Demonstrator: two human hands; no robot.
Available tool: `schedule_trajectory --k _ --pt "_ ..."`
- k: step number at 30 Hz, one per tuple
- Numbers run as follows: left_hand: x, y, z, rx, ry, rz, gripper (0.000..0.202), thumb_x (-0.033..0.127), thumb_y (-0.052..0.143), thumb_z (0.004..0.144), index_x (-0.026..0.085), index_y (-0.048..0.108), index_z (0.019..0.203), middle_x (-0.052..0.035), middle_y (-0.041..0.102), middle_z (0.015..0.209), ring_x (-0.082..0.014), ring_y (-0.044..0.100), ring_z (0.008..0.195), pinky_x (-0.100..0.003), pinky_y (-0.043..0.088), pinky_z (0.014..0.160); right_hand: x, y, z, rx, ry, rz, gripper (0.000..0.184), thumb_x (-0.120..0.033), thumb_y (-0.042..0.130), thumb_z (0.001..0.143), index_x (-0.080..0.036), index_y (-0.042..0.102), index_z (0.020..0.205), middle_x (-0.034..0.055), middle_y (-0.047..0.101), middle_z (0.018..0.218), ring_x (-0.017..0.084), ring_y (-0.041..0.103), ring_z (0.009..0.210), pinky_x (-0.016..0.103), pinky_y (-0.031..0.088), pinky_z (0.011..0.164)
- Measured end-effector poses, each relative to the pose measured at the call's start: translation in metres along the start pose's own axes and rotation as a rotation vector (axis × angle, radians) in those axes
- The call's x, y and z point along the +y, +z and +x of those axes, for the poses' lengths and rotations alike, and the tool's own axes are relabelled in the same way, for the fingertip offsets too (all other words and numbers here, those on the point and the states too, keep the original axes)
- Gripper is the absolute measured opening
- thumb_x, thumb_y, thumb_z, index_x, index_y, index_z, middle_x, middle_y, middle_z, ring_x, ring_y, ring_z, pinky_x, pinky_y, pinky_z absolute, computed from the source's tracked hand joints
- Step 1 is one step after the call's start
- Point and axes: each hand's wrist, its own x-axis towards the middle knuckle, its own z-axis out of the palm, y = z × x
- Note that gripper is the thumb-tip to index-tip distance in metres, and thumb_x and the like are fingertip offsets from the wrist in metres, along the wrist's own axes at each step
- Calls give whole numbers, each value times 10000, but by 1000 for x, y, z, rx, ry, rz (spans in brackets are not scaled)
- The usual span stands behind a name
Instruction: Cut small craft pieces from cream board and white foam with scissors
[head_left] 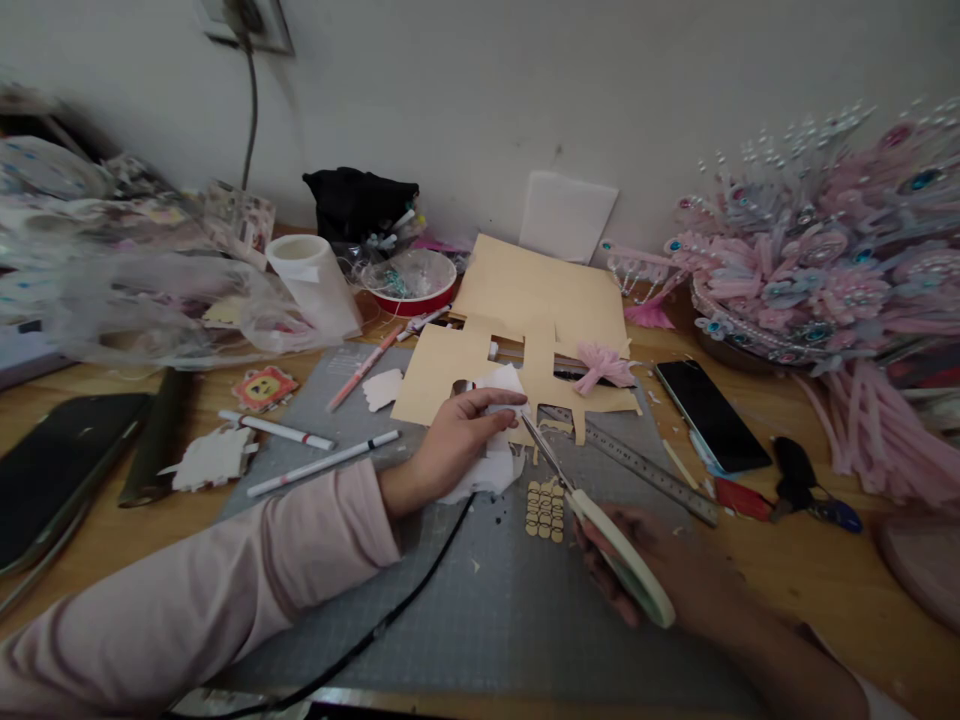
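My left hand (450, 445) is pinched near the middle of the grey cutting mat (442, 620), its fingertips closed on a piece of white paper (495, 470) that shows above and below the fingers. My right hand (660, 550) grips a pair of scissors (626, 560) with pale handles. The metal blades point up and left, their tips close to my left fingertips; whether they touch the paper I cannot tell. Between the hands lies a small tan card piece (544, 512) cut into rounded shapes. Tan card (435, 365) with cut-out openings lies just beyond my left hand.
A metal ruler (645, 468) and a black phone (712, 415) lie to the right, near keys (795, 475). Pink beaded ornaments (810, 250) fill the back right. White pens (322, 462), a paper roll (311, 285) and plastic bags (150, 300) are left. A black cable (397, 610) crosses the mat.
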Motion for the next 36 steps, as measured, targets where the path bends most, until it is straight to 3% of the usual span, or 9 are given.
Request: schedule_trajectory --k 10,14,18,25,36 --pt "2 3 -1 44 -28 -130 208 222 683 649 166 704 848 -17 663 751 -109 568 641 -239 426 613 6 -13 3 65 12 36 501 -573 726 537 -191 471 736 -57 527 510 65 449 323 166 320 283" --pt "2 3 0 72 -13 -146 189 234 695 653 155 702 825 -14 651 721 -98 554 617 -220 417 578 10 -22 4 -2 30 120 525 -579 737 533 -184 495 780 -41 562 568 62 471 344 165 346 291" --pt "2 3 1 68 -26 -142 147 200 691 648 157 699 789 -12 645 698 -98 552 617 -217 417 571 5 -15 1 44 50 39 539 -557 768 467 -197 481 749 -63 529 529 59 454 357 160 344 298" --pt "3 5 0 49 -19 -166 159 191 712 618 159 696 772 -9 649 692 -104 565 630 -229 434 602 -9 -2 -3 62 61 -88 483 -579 694 510 -197 450 677 -74 483 483 50 409 326 170 310 302" --pt "1 4 -1 32 9 -142 162 204 719 617 167 699 773 -14 667 747 -121 584 714 -261 432 707 -5 -4 -2 102 71 -126 518 -601 680 532 -203 467 786 -66 521 522 66 438 348 182 323 322"
